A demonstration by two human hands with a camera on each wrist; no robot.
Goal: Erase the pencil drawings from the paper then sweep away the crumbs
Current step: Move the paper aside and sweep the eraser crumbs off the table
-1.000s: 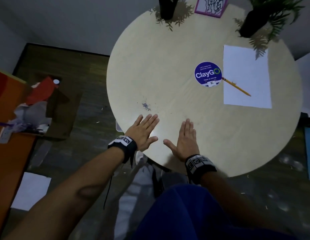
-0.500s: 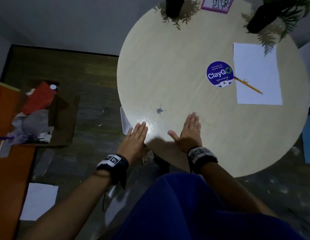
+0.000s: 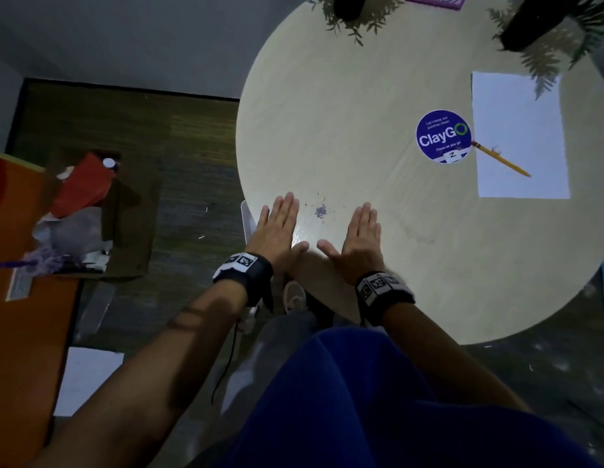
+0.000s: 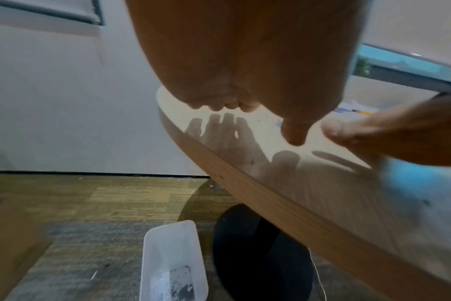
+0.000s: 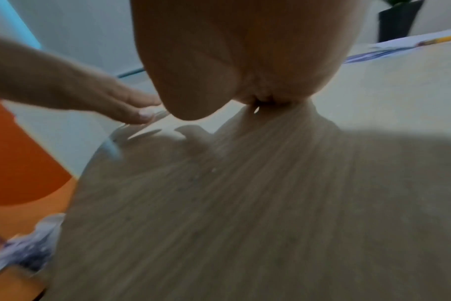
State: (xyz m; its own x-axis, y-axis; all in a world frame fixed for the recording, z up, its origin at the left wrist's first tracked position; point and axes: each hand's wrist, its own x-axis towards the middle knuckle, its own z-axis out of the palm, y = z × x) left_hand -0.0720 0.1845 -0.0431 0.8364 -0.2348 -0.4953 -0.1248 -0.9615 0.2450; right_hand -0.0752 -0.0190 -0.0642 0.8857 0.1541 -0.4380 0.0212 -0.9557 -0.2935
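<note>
A small heap of purple-grey eraser crumbs [image 3: 320,210] lies on the round wooden table [image 3: 344,106] near its left front edge. My left hand [image 3: 277,228] lies flat and open just left of the crumbs, at the table's rim. My right hand [image 3: 361,234] is flat and open just right of them, fingers straight. The crumbs sit between the two hands. A white paper [image 3: 520,136] lies at the far right with a yellow pencil [image 3: 501,159] across its left edge. Both hands hold nothing.
A round blue ClayGo sticker [image 3: 443,136] lies beside the paper. Two black plant pots [image 3: 530,21] stand at the back. A white plastic bin [image 4: 173,262] with debris stands on the floor under the table's left edge. An orange surface [image 3: 23,298] with clutter is at left.
My left hand has moved back onto the table at the rim, left of the crumbs. The right hand stays flat to their right. The camera view has shifted left.
</note>
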